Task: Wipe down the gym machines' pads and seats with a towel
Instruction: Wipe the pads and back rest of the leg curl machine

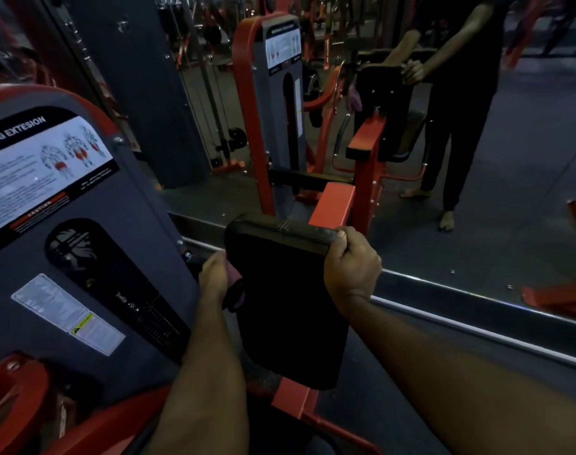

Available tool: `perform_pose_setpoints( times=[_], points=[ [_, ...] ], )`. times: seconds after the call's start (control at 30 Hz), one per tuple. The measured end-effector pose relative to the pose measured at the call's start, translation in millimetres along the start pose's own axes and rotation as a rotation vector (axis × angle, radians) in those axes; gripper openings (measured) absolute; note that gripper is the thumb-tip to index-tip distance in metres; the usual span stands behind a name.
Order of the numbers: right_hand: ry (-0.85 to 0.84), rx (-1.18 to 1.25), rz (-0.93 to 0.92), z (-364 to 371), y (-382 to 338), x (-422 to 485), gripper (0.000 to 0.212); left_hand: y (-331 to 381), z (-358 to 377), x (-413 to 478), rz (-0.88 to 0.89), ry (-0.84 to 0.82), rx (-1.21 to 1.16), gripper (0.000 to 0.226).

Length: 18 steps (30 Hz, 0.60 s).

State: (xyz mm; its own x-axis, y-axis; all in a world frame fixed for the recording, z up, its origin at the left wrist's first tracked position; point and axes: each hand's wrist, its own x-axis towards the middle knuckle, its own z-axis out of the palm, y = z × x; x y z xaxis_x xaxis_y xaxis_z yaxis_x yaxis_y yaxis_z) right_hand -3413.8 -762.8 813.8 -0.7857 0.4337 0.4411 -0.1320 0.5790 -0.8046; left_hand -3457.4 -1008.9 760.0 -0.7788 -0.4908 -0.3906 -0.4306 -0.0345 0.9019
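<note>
The black back pad (290, 300) of a leg extension machine stands upright in front of me. My left hand (216, 279) grips a pink towel (235, 284) and holds it against the pad's left edge. My right hand (350, 264) curls over the pad's top right corner and grips it. Most of the towel is hidden behind my fingers and the pad's edge.
The machine's grey weight-stack cover (93, 257) with a "LEG EXTESION" chart (40, 159) is at the left. Its red frame (293, 402) runs below the pad. A wall mirror (477, 159) ahead reflects the machine, a person and other red gym equipment.
</note>
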Motion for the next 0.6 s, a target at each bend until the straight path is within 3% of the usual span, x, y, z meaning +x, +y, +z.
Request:
perform_pose_setpoints(
  times=[0.07, 0.13, 0.2, 0.43, 0.6],
  points=[
    [0.004, 0.012, 0.0, -0.3, 0.6, 0.1, 0.045, 20.5, -1.6, -2.5, 0.218, -0.028, 0.05, 0.026],
    [0.003, 0.016, -0.006, 0.7, 0.5, -0.2, 0.044, 38.0, -6.5, -1.2, 0.452, -0.129, -0.06, 0.028],
    [-0.001, 0.023, -0.018, 0.9, 1.6, -0.2, 0.043, 41.9, -5.1, 5.5, 0.555, -0.089, -0.125, 0.038],
    [-0.02, 0.055, -0.099, 1.5, 4.3, -0.1, 0.041, 4.7, 11.2, 4.7, 0.287, 0.095, -0.325, 0.031],
    [-0.096, 0.084, -0.282, 0.7, 12.2, 0.6, 0.04, -42.7, 15.8, 5.9, 0.302, 0.191, -0.291, 0.035]
  ],
)
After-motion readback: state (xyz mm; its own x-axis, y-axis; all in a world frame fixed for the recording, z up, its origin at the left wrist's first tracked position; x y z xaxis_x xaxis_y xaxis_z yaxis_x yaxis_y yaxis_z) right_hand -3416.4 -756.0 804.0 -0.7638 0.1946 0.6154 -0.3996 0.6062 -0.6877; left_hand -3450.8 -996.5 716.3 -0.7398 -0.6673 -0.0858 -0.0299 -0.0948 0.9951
